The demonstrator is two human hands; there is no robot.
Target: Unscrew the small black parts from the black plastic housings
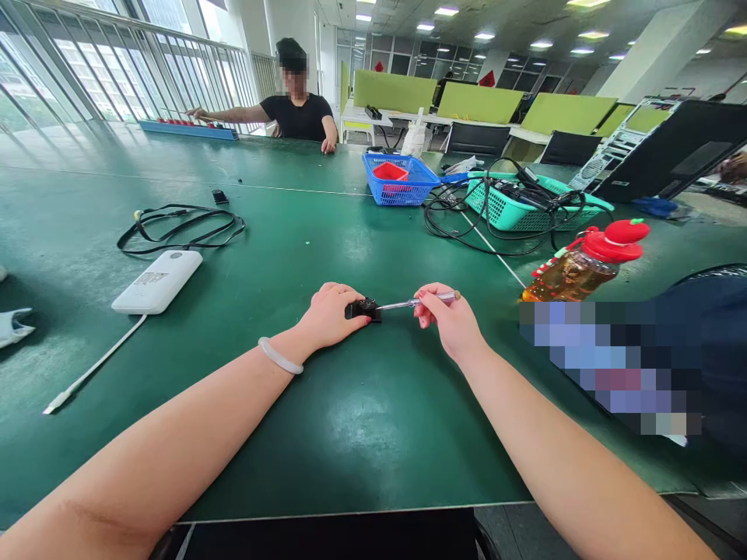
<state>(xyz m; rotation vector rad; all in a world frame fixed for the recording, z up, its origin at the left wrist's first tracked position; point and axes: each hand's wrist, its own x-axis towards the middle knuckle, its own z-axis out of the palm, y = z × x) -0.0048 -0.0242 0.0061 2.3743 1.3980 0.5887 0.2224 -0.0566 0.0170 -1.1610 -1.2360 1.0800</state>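
Note:
My left hand (334, 313) is closed around a small black part (366, 309), pinning it on the green table (280, 389). What kind of part it is cannot be made out. In my right hand (444, 315) is a slim screwdriver (437, 299), pinched by its handle and lying almost level. Its thin metal shaft points left, and the tip meets or nearly meets the right side of the black part. My fingers hide some of the part and some of the handle. A pale bracelet (280, 356) circles my left wrist.
At left lie a white power bank (159, 281), a coiled black cable (182, 247) and a small black piece (220, 197). Beyond are a blue basket (402, 194) and a teal basket (496, 214) with cables. A red-capped bottle (575, 274) lies right. Another person (299, 117) sits across.

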